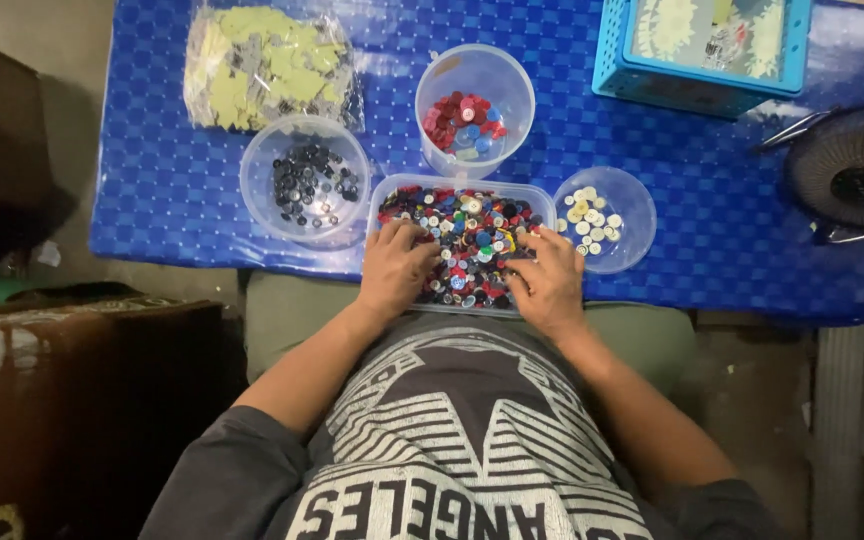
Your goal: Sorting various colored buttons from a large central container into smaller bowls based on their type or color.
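Observation:
A clear rectangular tub (542, 196) full of mixed coloured buttons (472, 240) sits at the near edge of a blue table (652, 130). My left hand (397, 268) rests in the tub's left part, fingers down on the buttons. On the right part lies my right hand (549, 282), fingers spread among the buttons. Whether either hand pinches a button is hidden. A round bowl of dark buttons (305, 180) stands to the left. A clear cup of red and blue buttons (474, 110) stands behind the tub. A small bowl of white buttons (604, 218) is at the right.
A plastic bag of pale yellow pieces (267, 65) lies at the back left. A blue basket (702, 45) stands at the back right. A black fan (852, 170) sits off the table's right end. A brown seat (72, 400) is at my left.

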